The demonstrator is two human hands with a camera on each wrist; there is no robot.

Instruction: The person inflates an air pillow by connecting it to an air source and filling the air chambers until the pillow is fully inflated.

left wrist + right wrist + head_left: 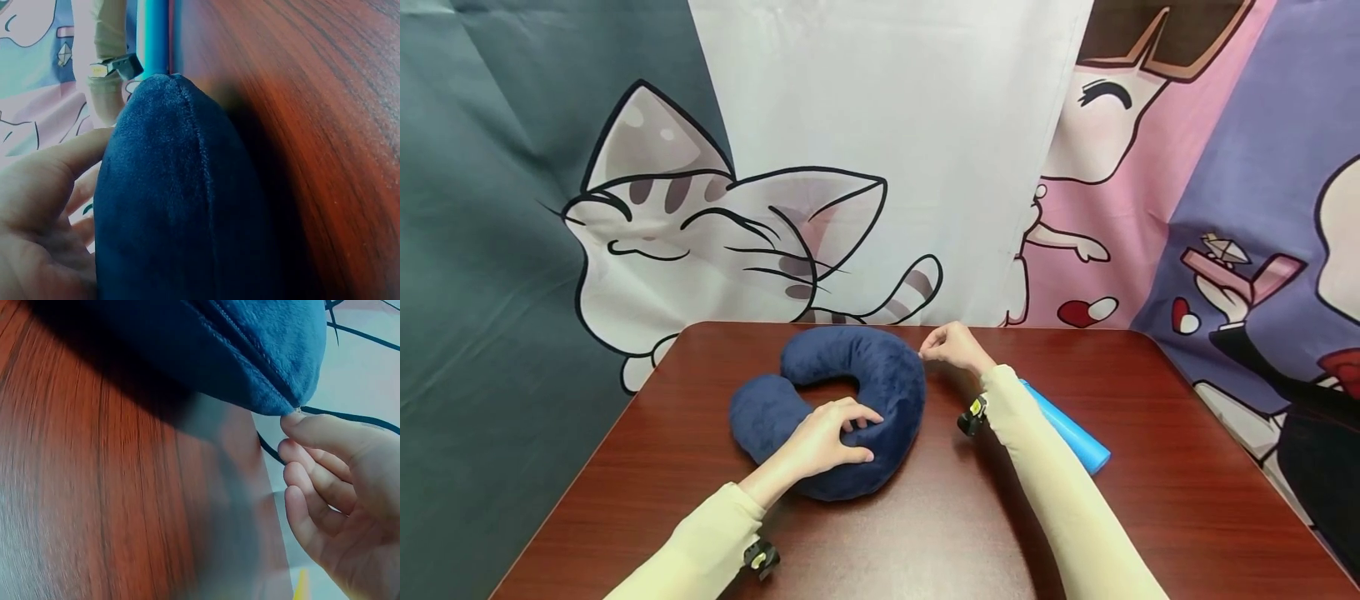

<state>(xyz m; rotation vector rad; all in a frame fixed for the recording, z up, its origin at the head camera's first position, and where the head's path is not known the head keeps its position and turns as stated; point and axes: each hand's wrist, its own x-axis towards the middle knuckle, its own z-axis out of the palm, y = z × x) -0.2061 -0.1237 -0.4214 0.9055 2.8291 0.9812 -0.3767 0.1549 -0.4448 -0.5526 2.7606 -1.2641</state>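
A dark blue plush neck pillow [895,392] lies on the table, its opening toward the left. My left hand [827,437] rests on its near side, thumb and fingers spread apart over the plush. In the left wrist view, the pillow [169,187] shows its rounded side with a seam, the thumb lying along it. At the pillow's far right edge, my right hand [957,346] pinches a small zipper pull [298,410] between thumb and index finger. The other fingers of that hand [337,469] are loosely curled below, and a zipper seam runs along the pillow [269,344] up to the pinch.
A bright blue cylinder [1071,429] lies on the reddish-brown wooden table [1172,500], right of the right forearm and partly hidden by it. Behind the table hangs a cloth backdrop [887,100] with cartoon drawings. Each wrist carries a small black camera [972,417].
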